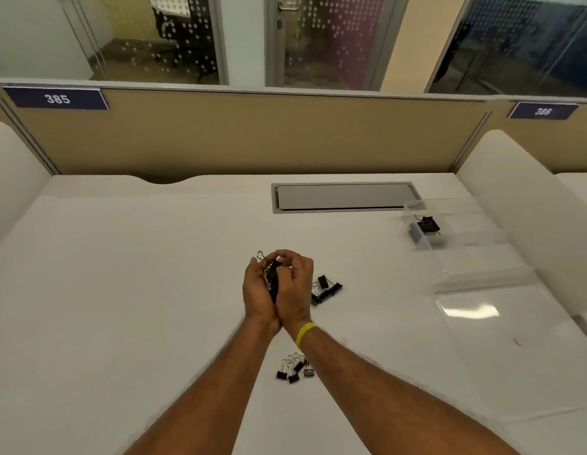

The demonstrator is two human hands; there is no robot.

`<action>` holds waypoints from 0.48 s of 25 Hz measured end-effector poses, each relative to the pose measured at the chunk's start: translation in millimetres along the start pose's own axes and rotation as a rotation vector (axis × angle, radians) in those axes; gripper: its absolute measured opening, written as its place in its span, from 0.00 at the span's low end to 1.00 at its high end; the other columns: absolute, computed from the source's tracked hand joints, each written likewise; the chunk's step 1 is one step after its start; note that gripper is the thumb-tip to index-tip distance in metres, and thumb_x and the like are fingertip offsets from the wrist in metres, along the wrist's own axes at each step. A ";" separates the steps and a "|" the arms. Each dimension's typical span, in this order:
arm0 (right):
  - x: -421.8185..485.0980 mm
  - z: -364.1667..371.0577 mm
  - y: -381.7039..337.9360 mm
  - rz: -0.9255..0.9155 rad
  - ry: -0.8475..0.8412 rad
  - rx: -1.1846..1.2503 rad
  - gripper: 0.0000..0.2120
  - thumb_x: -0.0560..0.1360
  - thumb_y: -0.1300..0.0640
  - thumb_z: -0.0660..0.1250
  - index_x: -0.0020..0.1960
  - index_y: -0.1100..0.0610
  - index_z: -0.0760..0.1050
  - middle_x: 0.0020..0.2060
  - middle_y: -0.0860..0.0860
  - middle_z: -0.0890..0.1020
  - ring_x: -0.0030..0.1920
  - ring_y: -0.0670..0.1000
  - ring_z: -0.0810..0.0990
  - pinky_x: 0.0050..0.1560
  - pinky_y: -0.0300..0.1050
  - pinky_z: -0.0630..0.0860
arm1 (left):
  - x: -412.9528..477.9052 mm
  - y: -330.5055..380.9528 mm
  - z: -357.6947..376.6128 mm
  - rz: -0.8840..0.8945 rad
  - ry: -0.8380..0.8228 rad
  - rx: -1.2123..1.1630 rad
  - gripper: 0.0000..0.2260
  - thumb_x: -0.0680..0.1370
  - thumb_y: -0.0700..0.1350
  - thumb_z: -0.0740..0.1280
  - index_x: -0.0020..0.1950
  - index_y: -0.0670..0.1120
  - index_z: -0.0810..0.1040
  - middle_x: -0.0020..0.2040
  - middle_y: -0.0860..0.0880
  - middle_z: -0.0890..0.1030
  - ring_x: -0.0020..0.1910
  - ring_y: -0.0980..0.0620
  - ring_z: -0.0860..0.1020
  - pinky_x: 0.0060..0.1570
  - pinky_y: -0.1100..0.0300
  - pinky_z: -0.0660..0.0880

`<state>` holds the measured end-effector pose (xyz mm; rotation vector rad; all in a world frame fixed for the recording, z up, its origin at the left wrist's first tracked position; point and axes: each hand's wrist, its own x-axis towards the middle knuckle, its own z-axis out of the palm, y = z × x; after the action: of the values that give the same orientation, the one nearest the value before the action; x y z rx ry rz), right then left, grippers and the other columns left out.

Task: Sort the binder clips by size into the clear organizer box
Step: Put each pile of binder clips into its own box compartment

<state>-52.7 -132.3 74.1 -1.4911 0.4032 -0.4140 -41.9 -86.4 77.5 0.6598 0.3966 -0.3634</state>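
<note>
My left hand (pixel 256 292) and my right hand (pixel 296 290) are cupped together above the middle of the white desk, both curled round a bunch of black binder clips (pixel 269 274) with silver wire handles. A pile of larger black clips (pixel 325 289) lies on the desk just right of my hands. A group of small clips (pixel 293 369) lies nearer me, under my right wrist. The clear organizer box (pixel 456 238) stands at the right, with a few black clips (pixel 426 226) in its far left compartment. Its open clear lid (pixel 502 349) lies flat toward me.
A grey cable hatch (pixel 344 197) is set in the desk behind the hands. A tan partition (pixel 252 136) closes the back, and white rounded dividers (pixel 528 205) stand on both sides. The desk (pixel 121 290) stretches left of my hands.
</note>
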 end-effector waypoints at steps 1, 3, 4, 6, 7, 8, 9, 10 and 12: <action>1.3 -9.8 -1.0 -0.023 0.027 -0.011 0.12 0.70 0.56 0.60 0.46 0.44 0.79 0.53 0.47 0.72 0.56 0.53 0.77 0.54 0.52 0.80 | -1.9 -8.7 5.0 -0.014 -0.029 0.017 0.17 0.81 0.55 0.57 0.53 0.44 0.79 0.52 0.43 0.80 0.55 0.46 0.78 0.61 0.53 0.73; 3.2 -31.5 -3.8 -0.049 0.060 0.004 0.11 0.70 0.55 0.61 0.48 0.46 0.78 0.54 0.46 0.73 0.57 0.51 0.77 0.57 0.52 0.78 | -4.2 -25.4 16.7 -0.029 -0.091 0.080 0.16 0.81 0.53 0.58 0.54 0.44 0.79 0.52 0.44 0.80 0.56 0.46 0.78 0.57 0.54 0.75; 3.8 -42.5 -5.0 -0.037 0.069 0.025 0.11 0.71 0.55 0.62 0.51 0.47 0.78 0.55 0.46 0.75 0.57 0.49 0.78 0.58 0.51 0.78 | -5.6 -33.5 23.8 -0.034 -0.130 0.126 0.15 0.81 0.53 0.60 0.56 0.43 0.79 0.53 0.44 0.81 0.57 0.46 0.78 0.57 0.53 0.76; 8.2 -68.5 -6.4 0.009 0.090 0.061 0.13 0.73 0.53 0.63 0.56 0.47 0.77 0.58 0.46 0.78 0.58 0.46 0.78 0.60 0.49 0.78 | -9.0 -54.5 42.1 -0.043 -0.196 0.243 0.15 0.80 0.52 0.62 0.58 0.44 0.80 0.55 0.44 0.82 0.59 0.46 0.79 0.60 0.50 0.75; 10.7 -81.0 -6.9 0.029 0.097 0.074 0.14 0.73 0.52 0.63 0.58 0.47 0.76 0.58 0.45 0.79 0.59 0.45 0.78 0.61 0.47 0.77 | -10.8 -64.0 50.7 -0.045 -0.221 0.292 0.15 0.81 0.52 0.61 0.58 0.44 0.81 0.55 0.44 0.82 0.60 0.46 0.79 0.62 0.50 0.74; 14.1 -94.2 -8.0 0.038 0.102 0.090 0.15 0.73 0.51 0.64 0.59 0.46 0.76 0.58 0.44 0.80 0.59 0.45 0.79 0.61 0.46 0.77 | -14.5 -73.4 61.1 -0.048 -0.243 0.323 0.16 0.81 0.52 0.60 0.58 0.44 0.81 0.55 0.44 0.82 0.60 0.46 0.79 0.62 0.51 0.73; 18.2 -107.5 -8.5 0.048 0.110 0.103 0.15 0.74 0.50 0.65 0.60 0.45 0.76 0.58 0.44 0.80 0.60 0.44 0.79 0.61 0.44 0.77 | -15.4 -83.9 69.6 -0.054 -0.267 0.341 0.18 0.82 0.54 0.59 0.60 0.44 0.80 0.56 0.44 0.82 0.62 0.46 0.78 0.63 0.51 0.72; 22.5 -122.6 -10.6 0.057 0.121 0.114 0.15 0.74 0.50 0.66 0.60 0.45 0.76 0.58 0.43 0.81 0.60 0.43 0.79 0.62 0.43 0.77 | -15.2 -96.0 79.0 -0.070 -0.301 0.353 0.21 0.82 0.56 0.58 0.62 0.42 0.78 0.57 0.43 0.81 0.63 0.45 0.77 0.65 0.50 0.71; 30.3 -149.5 -13.2 0.076 0.146 0.138 0.14 0.75 0.54 0.68 0.60 0.46 0.77 0.56 0.44 0.82 0.59 0.43 0.80 0.61 0.43 0.77 | -15.4 -115.7 98.6 -0.093 -0.337 0.398 0.27 0.80 0.61 0.57 0.63 0.41 0.76 0.58 0.43 0.80 0.66 0.44 0.75 0.70 0.49 0.67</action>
<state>-101.5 -277.2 81.2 -1.3118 0.5347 -0.4828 -83.2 -232.4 96.2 0.9503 0.0299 -0.6410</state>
